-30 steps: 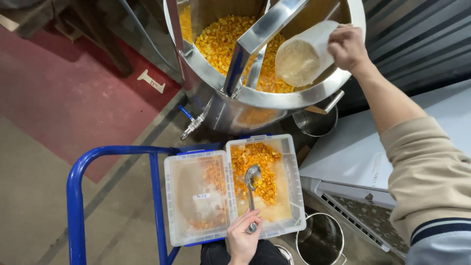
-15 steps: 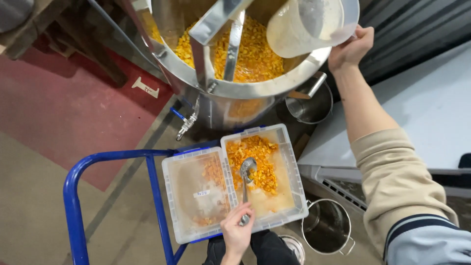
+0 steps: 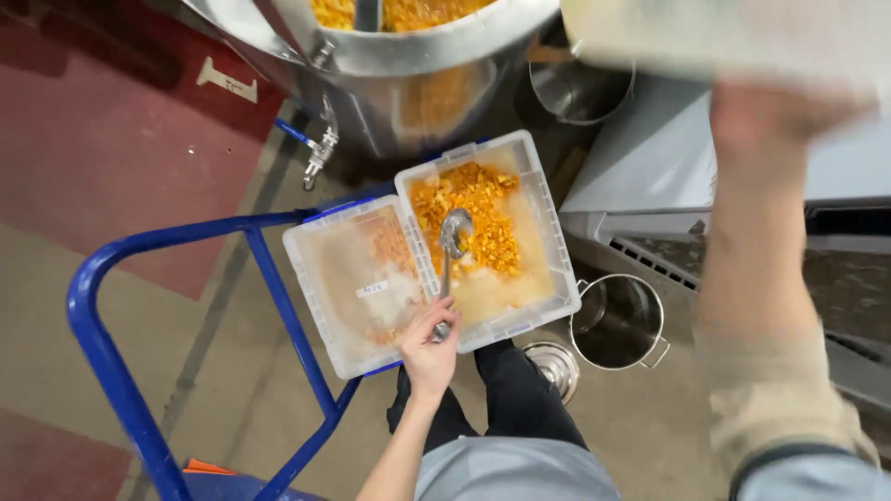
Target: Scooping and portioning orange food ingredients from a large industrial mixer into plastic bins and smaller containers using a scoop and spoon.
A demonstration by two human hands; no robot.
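Seen from above, the person's left hand [image 3: 430, 345] is closed around the handle of a metal ladle [image 3: 451, 255]. The ladle's bowl rests in a clear plastic tub [image 3: 548, 246] that holds orange chopped pieces and pale liquid. A second clear tub [image 3: 325, 278], nearly empty with a small white label, sits touching it on the left. Both tubs rest on a blue metal cart frame [image 3: 107, 371].

The right hand [image 3: 775, 116] is raised near the camera and heavily blurred; it holds up a pale container [image 3: 705, 37], but how the fingers sit on it cannot be made out.

At the top stands a large steel vat [image 3: 408, 65] filled with the same orange pieces, a tap [image 3: 317, 153] on its side. A steel pot [image 3: 620, 320] sits on the floor just right of the tubs.
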